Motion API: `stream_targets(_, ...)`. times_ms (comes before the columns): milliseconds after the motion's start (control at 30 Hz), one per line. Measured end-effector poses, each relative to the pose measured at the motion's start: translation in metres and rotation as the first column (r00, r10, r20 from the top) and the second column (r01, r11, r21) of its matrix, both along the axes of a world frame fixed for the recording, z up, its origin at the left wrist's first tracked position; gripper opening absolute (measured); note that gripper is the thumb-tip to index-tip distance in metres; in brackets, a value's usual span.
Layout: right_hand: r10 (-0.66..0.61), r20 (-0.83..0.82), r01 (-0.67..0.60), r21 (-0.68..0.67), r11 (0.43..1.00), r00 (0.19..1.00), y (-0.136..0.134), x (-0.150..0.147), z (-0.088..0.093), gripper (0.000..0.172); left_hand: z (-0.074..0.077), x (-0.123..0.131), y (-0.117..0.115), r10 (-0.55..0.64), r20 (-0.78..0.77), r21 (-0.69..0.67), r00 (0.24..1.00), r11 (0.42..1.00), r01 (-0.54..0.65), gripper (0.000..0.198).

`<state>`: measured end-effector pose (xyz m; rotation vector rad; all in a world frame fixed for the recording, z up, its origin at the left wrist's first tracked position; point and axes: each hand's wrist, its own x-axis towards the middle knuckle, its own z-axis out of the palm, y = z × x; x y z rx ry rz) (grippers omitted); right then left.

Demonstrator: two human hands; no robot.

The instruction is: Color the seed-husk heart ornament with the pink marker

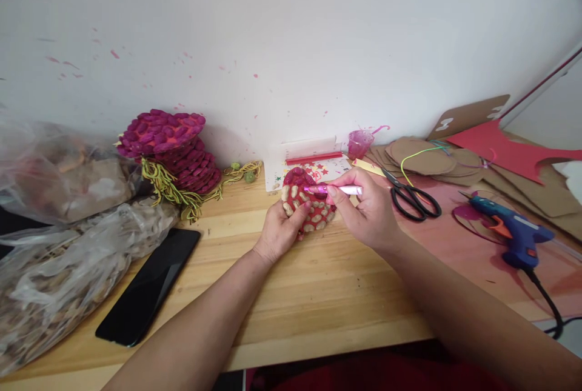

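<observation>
- While I am watching the head feed from afar, the shell-covered disc (324,216) is serving as my landmark; it is being held up over the wooden table (336,300). Whether its lower edge is touching the wood, I cannot tell.
- My left hand (282,227) is grasping the disc by its near left side, thumb lying over the front.
- My right hand (366,212) is pinching a pink-tipped brush, or similar tool (351,190), its tip reaching over the disc's upper part.
- Shells along the disc's far edge are showing deep pink; nearer ones are showing bare tan. I am judging the colouring partly done.
- For good coverage, I would be working from the pink edge inward, using short strokes and tipping the bristles into gaps between shells.
- I would be keeping the left thumb on dry shells and turning the disc, so wet colour isn't smearing.
- The paint cup (361,143) is standing beyond the disc, to its right; a star-covered sheet (334,168) is lying just behind it. I would be loading lightly, since drips could be landing there.
</observation>
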<state>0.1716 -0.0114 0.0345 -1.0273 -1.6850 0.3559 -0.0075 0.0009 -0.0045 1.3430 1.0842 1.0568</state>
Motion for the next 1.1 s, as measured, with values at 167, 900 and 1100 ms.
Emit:
stream_targets(167,0.002,0.000,-0.002,0.030,1.000,1.000,0.0007,0.0003,0.0000,0.009,0.0004,0.0001,-0.0009,-0.011,-0.007,0.001,1.000,1.000,0.011,0.046)
stream_targets(900,-0.016,0.069,0.014,0.040,0.999,0.997,0.0014,-0.0009,-0.0040,0.007,-0.0058,-0.0001,0.0037,0.018,0.108,-0.015,0.994,1.000,-0.017,0.048)
stream_targets(1100,-0.002,0.060,0.004,-0.025,1.000,0.998,0.0021,-0.0022,-0.0052,0.011,-0.0029,0.0003,0.0021,0.015,0.104,-0.009,0.994,1.000,-0.014,0.050)
